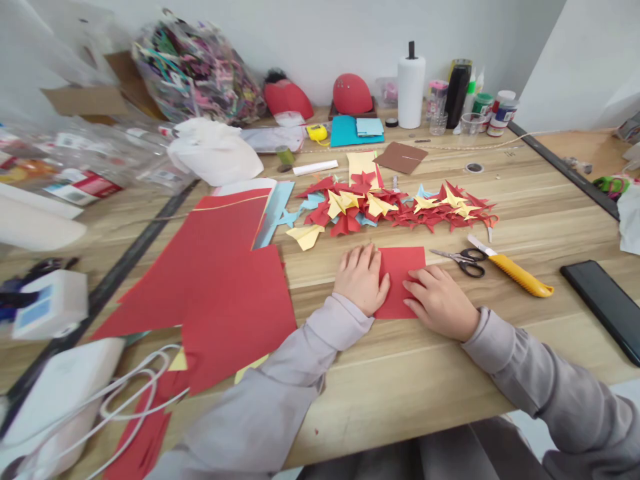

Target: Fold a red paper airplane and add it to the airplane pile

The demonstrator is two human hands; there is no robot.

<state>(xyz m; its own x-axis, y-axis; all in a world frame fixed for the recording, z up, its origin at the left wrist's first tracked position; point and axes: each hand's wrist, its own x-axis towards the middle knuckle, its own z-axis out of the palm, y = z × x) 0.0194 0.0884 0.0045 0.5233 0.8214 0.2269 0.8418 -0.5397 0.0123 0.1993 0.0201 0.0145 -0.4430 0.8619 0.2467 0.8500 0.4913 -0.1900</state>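
A red square of paper (pixel 397 287) lies flat on the wooden table before me. My left hand (pixel 361 277) rests on its left side, palm down with the fingers stretched forward. Over the right side lies my right hand (pixel 443 300), its fingers apart and fingertips touching the paper. Beyond my hands spreads a pile of folded paper shapes (pixel 345 203) in red, yellow and light blue. Small black-handled scissors (pixel 465 259) and a yellow-handled knife (pixel 520 272) are to the right of the paper.
Large red sheets (pixel 235 300) cover the table at left, near a white cable (pixel 150 380). A black phone (pixel 603 307) lies at far right. Along the back stand a white bottle (pixel 411 93), paint jars (pixel 503 117) and a stuffed plastic bag (pixel 195 73).
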